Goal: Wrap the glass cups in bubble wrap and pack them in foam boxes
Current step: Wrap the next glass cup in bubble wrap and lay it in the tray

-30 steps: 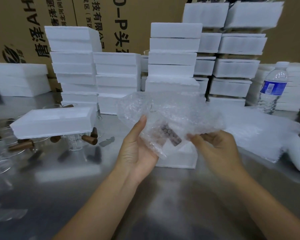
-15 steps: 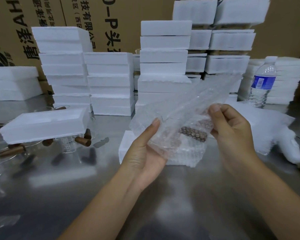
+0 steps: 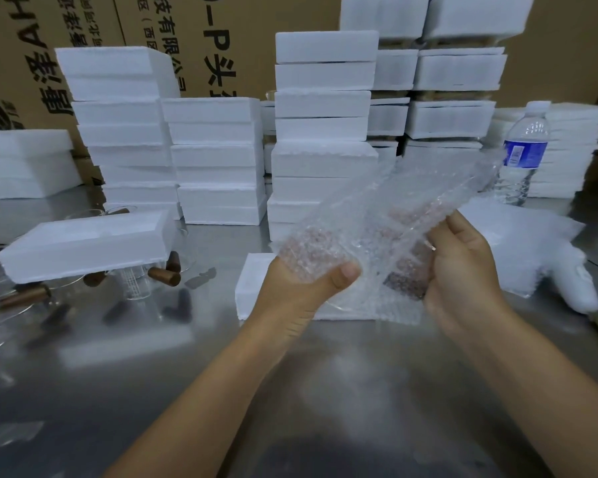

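A clear sheet of bubble wrap [image 3: 404, 215] is stretched between both hands above the steel table. My left hand [image 3: 304, 288] grips its lower left end, thumb pressed over the wrap. My right hand [image 3: 463, 270] holds the right side, where a glass cup with a brown handle [image 3: 406, 281] shows through the wrap. An open foam box [image 3: 256, 288] lies on the table just behind and under the hands. At the left, several bare glass cups with brown handles [image 3: 163, 276] lie under a tilted foam box [image 3: 83, 243].
Stacks of white foam boxes [image 3: 325, 108] line the back in front of cardboard cartons [image 3: 194, 43]. A water bottle [image 3: 523, 153] stands at the right behind a heap of white foam sheets [image 3: 532, 250]. The steel table [image 3: 325, 391] is bare near me.
The bubble wrap has been pulled out long, up to the right. My left thumb has closed over its lower end, and my right hand has come down around the wrapped cup.
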{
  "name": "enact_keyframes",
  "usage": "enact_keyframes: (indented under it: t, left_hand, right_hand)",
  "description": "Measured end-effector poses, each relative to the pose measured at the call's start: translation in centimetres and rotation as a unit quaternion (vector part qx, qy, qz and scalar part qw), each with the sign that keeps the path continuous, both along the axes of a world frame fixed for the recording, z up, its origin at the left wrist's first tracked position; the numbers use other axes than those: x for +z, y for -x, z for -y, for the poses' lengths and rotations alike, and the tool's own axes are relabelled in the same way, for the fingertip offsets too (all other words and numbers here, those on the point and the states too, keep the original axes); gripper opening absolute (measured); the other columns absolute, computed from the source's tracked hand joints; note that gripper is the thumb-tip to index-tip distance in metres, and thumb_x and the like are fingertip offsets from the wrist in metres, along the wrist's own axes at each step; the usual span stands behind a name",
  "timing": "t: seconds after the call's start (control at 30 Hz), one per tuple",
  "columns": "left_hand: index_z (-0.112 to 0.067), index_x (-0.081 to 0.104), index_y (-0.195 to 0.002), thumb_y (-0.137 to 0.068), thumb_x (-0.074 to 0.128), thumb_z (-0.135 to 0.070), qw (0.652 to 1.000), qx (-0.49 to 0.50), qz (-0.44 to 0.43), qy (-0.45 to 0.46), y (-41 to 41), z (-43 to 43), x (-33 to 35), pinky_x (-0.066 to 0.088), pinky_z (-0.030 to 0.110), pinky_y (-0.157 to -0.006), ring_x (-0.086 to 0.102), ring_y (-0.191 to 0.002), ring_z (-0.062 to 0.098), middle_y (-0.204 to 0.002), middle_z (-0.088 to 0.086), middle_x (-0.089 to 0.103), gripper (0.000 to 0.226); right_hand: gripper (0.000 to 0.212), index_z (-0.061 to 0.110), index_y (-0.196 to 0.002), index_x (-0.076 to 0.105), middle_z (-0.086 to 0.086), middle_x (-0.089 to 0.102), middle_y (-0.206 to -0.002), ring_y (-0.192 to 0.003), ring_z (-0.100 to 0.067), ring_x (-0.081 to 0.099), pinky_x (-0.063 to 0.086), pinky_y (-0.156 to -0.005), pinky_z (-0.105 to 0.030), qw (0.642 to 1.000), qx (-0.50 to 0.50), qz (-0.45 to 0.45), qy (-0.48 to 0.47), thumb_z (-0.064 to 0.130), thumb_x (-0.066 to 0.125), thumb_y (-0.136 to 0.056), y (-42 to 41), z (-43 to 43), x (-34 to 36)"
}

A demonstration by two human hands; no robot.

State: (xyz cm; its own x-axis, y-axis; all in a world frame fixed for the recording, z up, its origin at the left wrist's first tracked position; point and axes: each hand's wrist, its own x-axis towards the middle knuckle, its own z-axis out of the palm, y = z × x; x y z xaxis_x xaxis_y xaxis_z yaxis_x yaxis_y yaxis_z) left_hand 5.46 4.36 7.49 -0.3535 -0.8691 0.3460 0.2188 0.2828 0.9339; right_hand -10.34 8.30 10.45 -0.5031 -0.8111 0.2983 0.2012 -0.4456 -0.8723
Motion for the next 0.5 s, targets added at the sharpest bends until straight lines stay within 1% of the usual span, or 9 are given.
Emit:
enact_keyframes:
  t: [0.03,0.07,0.13,0.2,0.27,0.3,0.37,0.43,0.5]
  left_hand:
    - [-0.035,0.065,-0.103,-0.027,0.082,-0.072,1.0,0.011,0.011,0.023,-0.1,0.1,0.1,0.05,0.016,-0.079,0.067,-0.099,0.005,-0.101,-0.012,0.072,0.086]
    - [-0.033,0.062,-0.107,-0.027,0.082,-0.073,0.998,0.021,0.023,0.046,-0.3,0.3,0.2,0.051,0.017,-0.078,0.066,-0.099,0.005,-0.102,-0.012,0.071,0.092]
    - [-0.035,0.055,-0.117,-0.029,0.083,-0.07,0.995,0.022,0.051,0.081,-0.6,0.2,0.5,0.052,0.019,-0.08,0.064,-0.102,0.003,-0.113,-0.013,0.066,0.099]
    - [-0.042,0.048,-0.125,-0.033,0.089,-0.057,0.991,0.004,0.078,0.109,-0.9,0.0,0.5,0.051,0.016,-0.079,0.062,-0.105,-0.002,-0.122,-0.02,0.059,0.102]
    - [-0.051,0.042,-0.126,-0.041,0.091,-0.043,0.983,0.004,0.117,0.142,-1.2,0.0,0.5,0.051,0.015,-0.08,0.06,-0.106,-0.005,-0.12,-0.03,0.055,0.098]
    - [-0.055,0.04,-0.125,-0.044,0.09,-0.041,0.979,0.01,0.137,0.153,-1.3,-0.1,0.5,0.052,0.019,-0.083,0.058,-0.107,-0.006,-0.12,-0.033,0.053,0.096]
    - [-0.06,0.037,-0.125,-0.048,0.088,-0.047,0.973,0.028,0.165,0.161,-1.2,-0.3,0.4,0.051,0.03,-0.092,0.056,-0.111,-0.003,-0.121,-0.036,0.05,0.093]
    - [-0.06,0.039,-0.124,-0.052,0.084,-0.051,0.973,0.038,0.165,0.157,-1.0,-0.4,0.2,0.049,0.038,-0.096,0.055,-0.115,0.0,-0.123,-0.034,0.05,0.085]
    - [-0.057,0.043,-0.123,-0.056,0.082,-0.05,0.977,0.04,0.151,0.147,-0.7,-0.5,0.0,0.045,0.04,-0.101,0.053,-0.119,0.002,-0.126,-0.029,0.052,0.077]
  right_hand:
    - [0.012,0.012,-0.09,0.062,-0.004,0.074,-0.094,-0.092,-0.03,0.069,0.048,-0.088,-0.06,1.0,-0.003,0.008,-0.004,0.013,0.052,-0.095,0.0,0.0,0.0]
    - [0.011,0.01,-0.09,0.06,-0.003,0.074,-0.093,-0.089,-0.028,0.07,0.049,-0.085,-0.059,1.0,-0.004,0.011,-0.007,0.012,0.051,-0.095,0.1,0.0,0.0]
    - [0.015,0.011,-0.086,0.061,0.001,0.075,-0.089,-0.083,-0.022,0.072,0.055,-0.077,-0.052,1.0,0.0,0.02,-0.005,0.009,0.049,-0.095,0.2,0.1,-0.1]
    - [0.022,0.017,-0.086,0.066,0.002,0.075,-0.085,-0.079,-0.018,0.072,0.06,-0.069,-0.04,0.999,0.009,0.033,0.002,0.005,0.048,-0.094,0.5,0.1,-0.2]
    - [0.022,0.019,-0.084,0.068,0.001,0.074,-0.082,-0.078,-0.018,0.072,0.06,-0.067,-0.034,1.0,0.015,0.028,0.001,0.004,0.053,-0.091,0.7,0.1,-0.2]
    - [0.021,0.02,-0.082,0.069,0.001,0.074,-0.08,-0.077,-0.018,0.072,0.059,-0.067,-0.033,1.0,0.015,0.017,0.001,0.005,0.056,-0.089,0.8,0.1,-0.2]
    - [0.025,0.023,-0.074,0.072,0.002,0.073,-0.076,-0.071,-0.015,0.07,0.058,-0.06,-0.027,1.0,0.009,-0.022,0.003,0.006,0.058,-0.086,0.8,0.0,-0.2]
    - [0.03,0.028,-0.067,0.073,0.003,0.072,-0.072,-0.066,-0.014,0.069,0.054,-0.052,-0.025,0.998,0.009,-0.069,0.001,0.008,0.059,-0.086,0.4,-0.2,-0.2]
    - [0.03,0.029,-0.068,0.074,0.004,0.073,-0.074,-0.07,-0.013,0.07,0.056,-0.056,-0.026,0.996,0.013,-0.093,0.002,0.01,0.06,-0.087,0.1,-0.4,-0.3]
